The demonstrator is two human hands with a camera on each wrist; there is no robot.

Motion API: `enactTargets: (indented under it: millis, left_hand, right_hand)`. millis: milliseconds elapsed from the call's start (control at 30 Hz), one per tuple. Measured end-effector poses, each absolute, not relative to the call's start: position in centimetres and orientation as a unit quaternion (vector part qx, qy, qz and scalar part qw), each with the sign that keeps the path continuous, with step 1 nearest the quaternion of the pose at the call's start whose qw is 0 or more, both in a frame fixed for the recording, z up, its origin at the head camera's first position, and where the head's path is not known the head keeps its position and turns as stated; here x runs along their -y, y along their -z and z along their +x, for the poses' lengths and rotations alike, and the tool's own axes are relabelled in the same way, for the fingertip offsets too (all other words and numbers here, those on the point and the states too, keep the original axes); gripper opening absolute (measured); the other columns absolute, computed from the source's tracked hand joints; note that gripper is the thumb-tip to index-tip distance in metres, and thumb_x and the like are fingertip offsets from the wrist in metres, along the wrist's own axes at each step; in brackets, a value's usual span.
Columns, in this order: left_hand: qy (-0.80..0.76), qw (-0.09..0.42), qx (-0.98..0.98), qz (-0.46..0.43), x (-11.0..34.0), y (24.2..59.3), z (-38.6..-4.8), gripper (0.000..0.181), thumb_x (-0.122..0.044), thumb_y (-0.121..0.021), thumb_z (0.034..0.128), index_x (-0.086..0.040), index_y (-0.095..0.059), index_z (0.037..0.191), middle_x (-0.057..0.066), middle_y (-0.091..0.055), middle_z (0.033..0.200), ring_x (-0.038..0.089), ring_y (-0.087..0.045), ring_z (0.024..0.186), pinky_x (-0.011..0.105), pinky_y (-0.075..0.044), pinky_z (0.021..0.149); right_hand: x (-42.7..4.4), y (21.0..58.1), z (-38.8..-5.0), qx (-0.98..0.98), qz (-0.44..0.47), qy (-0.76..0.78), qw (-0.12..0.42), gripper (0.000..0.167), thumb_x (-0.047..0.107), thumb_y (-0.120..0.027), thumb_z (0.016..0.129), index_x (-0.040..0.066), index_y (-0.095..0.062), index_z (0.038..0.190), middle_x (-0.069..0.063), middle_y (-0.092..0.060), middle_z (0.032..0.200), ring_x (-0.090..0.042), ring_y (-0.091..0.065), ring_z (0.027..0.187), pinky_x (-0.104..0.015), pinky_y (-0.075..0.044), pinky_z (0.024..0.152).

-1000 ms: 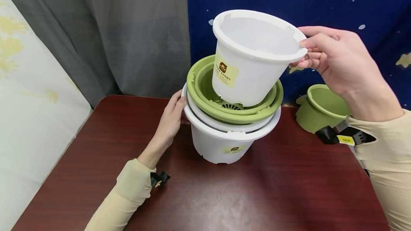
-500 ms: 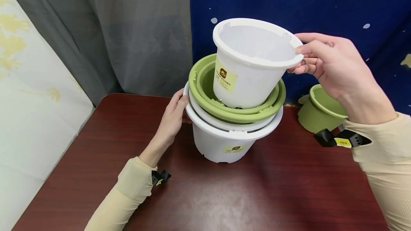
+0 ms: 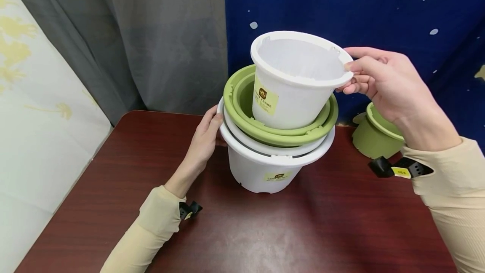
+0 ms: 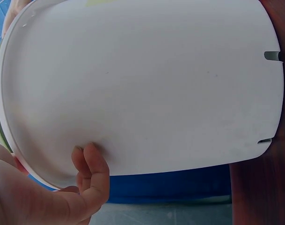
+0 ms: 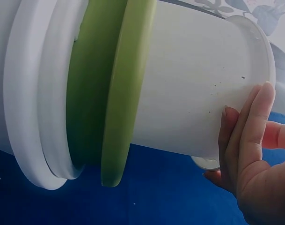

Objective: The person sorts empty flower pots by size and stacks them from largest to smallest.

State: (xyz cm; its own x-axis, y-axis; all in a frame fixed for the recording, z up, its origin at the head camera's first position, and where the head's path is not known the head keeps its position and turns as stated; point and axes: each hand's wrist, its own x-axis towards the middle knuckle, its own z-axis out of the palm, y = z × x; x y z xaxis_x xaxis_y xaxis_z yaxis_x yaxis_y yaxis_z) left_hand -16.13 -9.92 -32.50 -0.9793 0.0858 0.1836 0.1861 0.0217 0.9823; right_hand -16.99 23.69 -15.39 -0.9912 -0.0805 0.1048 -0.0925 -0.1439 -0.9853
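Head view: at the far left, a white cloth printed with yellow flowers (image 3: 38,117) hung beside a dark grey fabric curtain (image 3: 170,54), behind a reddish-brown wood-grain table (image 3: 246,231). The left hand (image 3: 202,140) gripped the left rim of a large round white plastic pot (image 3: 246,174) standing upright on the table; its thumb lay over the rim, and the left wrist view showed two bent fingertips side by side against the outer wall. Nested inside were a second round white plastic pot (image 3: 299,150) and, above it, a round green plastic pot with a stepped rim (image 3: 242,123). A small round white plastic pot (image 3: 299,104) was tilted, its lower part inside the stacked green one; contact at its base could not be seen. Farther right, another green plastic pot (image 3: 373,138) stood apart, partly hidden by the wrist of the right hand (image 3: 398,87), which pinched the small white pot's right rim between thumb and fingers.
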Motion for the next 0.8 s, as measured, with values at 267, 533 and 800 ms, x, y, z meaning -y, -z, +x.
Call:
enactTargets:
  millis: [267,533,800]
  left_hand:
    - [0.693,0.037,0.714,-0.091,10.0,32.5,-16.1,0.044,-0.036,-0.041,0.1083,-0.021,-0.048,0.149,0.01,-0.059,0.094,0.02,-0.061,0.073,0.045,-0.054,0.073]
    - [0.692,0.035,0.716,-0.09,9.9,32.6,-16.2,0.044,-0.036,-0.042,0.108,-0.02,-0.048,0.149,0.01,-0.059,0.095,0.025,-0.061,0.074,0.034,-0.054,0.069]
    - [0.693,0.04,0.714,-0.093,9.8,32.7,-16.3,0.044,-0.035,-0.042,0.1082,-0.02,-0.048,0.149,0.01,-0.059,0.09,0.019,-0.061,0.07,0.033,-0.054,0.067]
  right_hand:
    - [-23.7,15.7,-17.0,0.661,0.057,-0.749,0.001,0.029,-0.005,-0.068,0.091,-0.001,-0.067,0.12,-0.017,-0.073,0.1,-0.021,-0.069,0.063,-0.025,-0.057,0.056]
    - [-23.7,16.1,-17.1,0.662,0.055,-0.747,0.001,0.029,-0.006,-0.068,0.091,-0.001,-0.066,0.119,-0.016,-0.073,0.099,-0.021,-0.07,0.063,-0.026,-0.058,0.057]
    - [-23.4,16.5,-17.0,0.676,0.053,-0.735,-0.005,0.034,-0.006,-0.067,0.092,-0.002,-0.059,0.125,-0.015,-0.073,0.096,-0.021,-0.071,0.066,-0.027,-0.058,0.059]
